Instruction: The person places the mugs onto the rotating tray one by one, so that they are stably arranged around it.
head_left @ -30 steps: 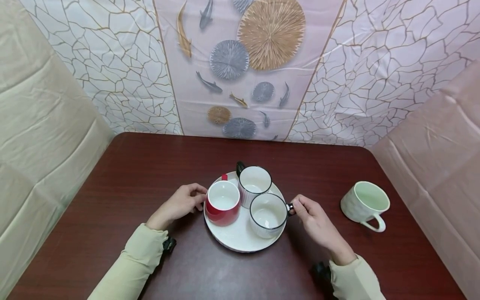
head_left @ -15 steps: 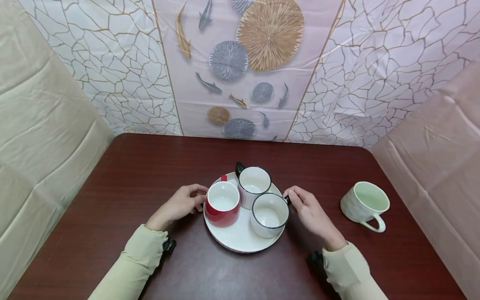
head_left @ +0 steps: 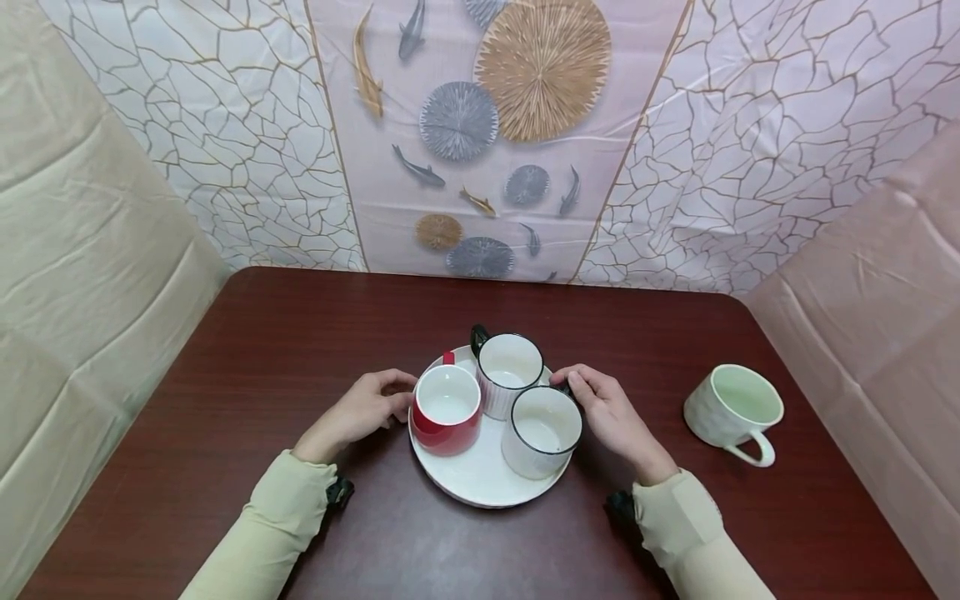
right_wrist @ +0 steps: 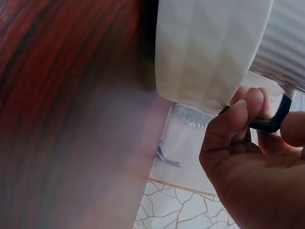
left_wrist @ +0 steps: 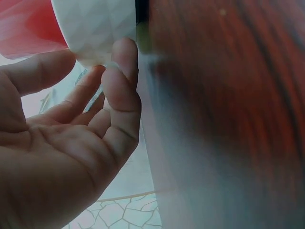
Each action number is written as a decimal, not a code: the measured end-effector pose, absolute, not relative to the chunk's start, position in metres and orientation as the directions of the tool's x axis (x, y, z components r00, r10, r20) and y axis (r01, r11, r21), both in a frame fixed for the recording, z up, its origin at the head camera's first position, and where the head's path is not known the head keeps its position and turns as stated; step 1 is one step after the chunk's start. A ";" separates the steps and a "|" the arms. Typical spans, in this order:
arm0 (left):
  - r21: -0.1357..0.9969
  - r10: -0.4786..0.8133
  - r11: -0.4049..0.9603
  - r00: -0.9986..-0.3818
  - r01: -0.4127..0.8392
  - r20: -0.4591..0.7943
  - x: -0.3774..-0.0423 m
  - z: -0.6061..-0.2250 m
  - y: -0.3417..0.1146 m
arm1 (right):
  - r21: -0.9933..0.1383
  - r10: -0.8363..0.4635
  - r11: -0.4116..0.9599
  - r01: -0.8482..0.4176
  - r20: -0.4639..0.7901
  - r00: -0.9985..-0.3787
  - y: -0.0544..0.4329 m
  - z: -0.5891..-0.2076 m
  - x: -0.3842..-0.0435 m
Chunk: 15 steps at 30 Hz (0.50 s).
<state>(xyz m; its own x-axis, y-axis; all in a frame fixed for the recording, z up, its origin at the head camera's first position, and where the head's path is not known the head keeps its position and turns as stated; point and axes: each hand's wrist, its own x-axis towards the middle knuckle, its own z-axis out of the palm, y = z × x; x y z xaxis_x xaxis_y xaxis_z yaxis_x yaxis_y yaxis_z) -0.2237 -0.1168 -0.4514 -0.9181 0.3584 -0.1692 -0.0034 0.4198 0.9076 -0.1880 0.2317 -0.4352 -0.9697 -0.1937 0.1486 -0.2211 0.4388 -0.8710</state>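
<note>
A round white tray with a faceted wall holds three mugs. My left hand holds the tray's left edge, its bent fingers against the wall in the left wrist view. Close above these fingers stands the red mug, white inside, its red handle pointing away. On the right of the tray is a white mug with a black rim; my right hand pinches its black handle. That handle is mostly covered by fingers in the head view. Behind it stands a similar black-rimmed mug, black handle toward the back left.
A pale green mug stands apart at the right, handle toward the front right. The dark red-brown table ends at a patterned cloth backdrop. Beige padded panels rise on both sides.
My right hand has moved away from me and slightly left, swinging the front black-rimmed mug's handle toward the back. This mug has shifted slightly right. My left hand has stayed at the tray.
</note>
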 end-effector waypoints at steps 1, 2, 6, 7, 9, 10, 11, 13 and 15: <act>0.909 0.359 0.418 -0.918 -0.002 -0.167 -0.224 -0.451 -0.116 | -0.873 -0.191 0.437 -0.218 0.147 -0.971 0.232 -0.435 -0.188; 0.910 0.361 0.416 -0.918 -0.002 -0.166 -0.224 -0.451 -0.116 | -0.875 -0.189 0.434 -0.214 0.144 -0.971 0.232 -0.435 -0.188; 0.920 0.368 0.392 -0.917 0.003 -0.154 -0.223 -0.450 -0.115 | -0.884 -0.185 0.422 -0.202 0.134 -0.974 0.232 -0.432 -0.188; 0.922 0.369 0.388 -0.917 0.003 -0.152 -0.223 -0.449 -0.115 | -0.885 -0.183 0.421 -0.200 0.133 -0.974 0.231 -0.431 -0.188; 0.924 0.371 0.381 -0.917 0.007 -0.146 -0.222 -0.447 -0.115 | -0.886 -0.177 0.422 -0.195 0.130 -0.976 0.231 -0.432 -0.190; 0.925 0.367 0.380 -0.919 0.005 -0.145 -0.222 -0.447 -0.114 | -0.885 -0.173 0.425 -0.190 0.126 -0.977 0.231 -0.432 -0.191; 0.924 0.361 0.381 -0.921 0.004 -0.145 -0.221 -0.446 -0.114 | -0.884 -0.166 0.430 -0.185 0.124 -0.978 0.231 -0.432 -0.192; 0.920 0.351 0.391 -0.925 0.001 -0.148 -0.221 -0.446 -0.114 | -0.886 -0.137 0.434 -0.163 0.114 -0.984 0.233 -0.436 -0.194; 0.916 0.341 0.401 -0.927 -0.006 -0.155 -0.221 -0.446 -0.114 | -0.891 -0.097 0.437 -0.127 0.093 -0.991 0.236 -0.434 -0.192</act>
<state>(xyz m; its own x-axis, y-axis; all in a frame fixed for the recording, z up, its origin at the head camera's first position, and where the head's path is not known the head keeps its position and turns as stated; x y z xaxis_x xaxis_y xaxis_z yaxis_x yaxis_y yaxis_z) -0.2206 -0.1140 -0.4462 -0.9273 0.3405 -0.1552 -0.0058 0.4015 0.9158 -0.1925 0.2361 -0.4343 -0.9909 -0.0972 0.0933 -0.1267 0.4367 -0.8906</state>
